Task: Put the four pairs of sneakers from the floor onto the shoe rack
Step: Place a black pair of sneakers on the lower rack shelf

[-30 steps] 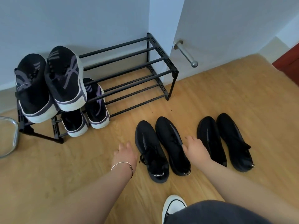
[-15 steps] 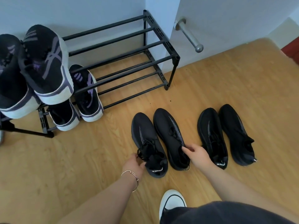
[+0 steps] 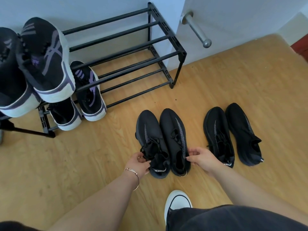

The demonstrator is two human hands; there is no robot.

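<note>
Pinching the collars of the near black pair at lower centre, the left hand (image 3: 139, 164) grips the left sneaker (image 3: 150, 140) and the right hand (image 3: 202, 160) the right sneaker (image 3: 175, 139), both lying heel-to-hands with toes aimed up-frame, while the shoe rack (image 3: 126, 52) stands up-left, nearer the left hand.

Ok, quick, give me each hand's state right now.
Left hand: closed, pinching the collar of the left all-black sneaker.
Right hand: closed, pinching the collar of its partner sneaker.
</note>
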